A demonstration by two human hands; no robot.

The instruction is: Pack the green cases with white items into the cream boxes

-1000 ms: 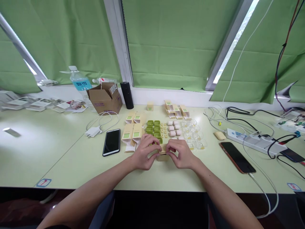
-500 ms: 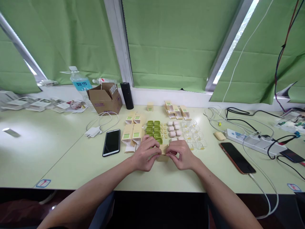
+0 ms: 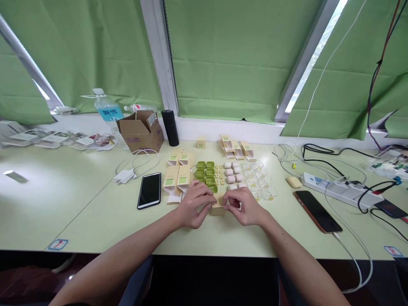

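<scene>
A small tan cardboard box stands upright on the table between my hands. My left hand is closed on its left side, fingertips at the top edge. At the right side, my right hand pinches the box's upper edge with thumb and finger. Just beyond are green trays in two columns, tiny yellowish pieces, pale pink rounded pieces and clear plastic covers. Tan cartons with green windows lie to the left of my left hand.
A phone lies at left beside a white charger. Behind are an open cardboard box, a bottle and a black cylinder. More cartons stand at the back. Right are another phone and a power strip.
My fingers have shifted slightly at the box's top, and the right hand's fingertips are a little higher and further right. More of the box front shows. Other things are unmoved.
</scene>
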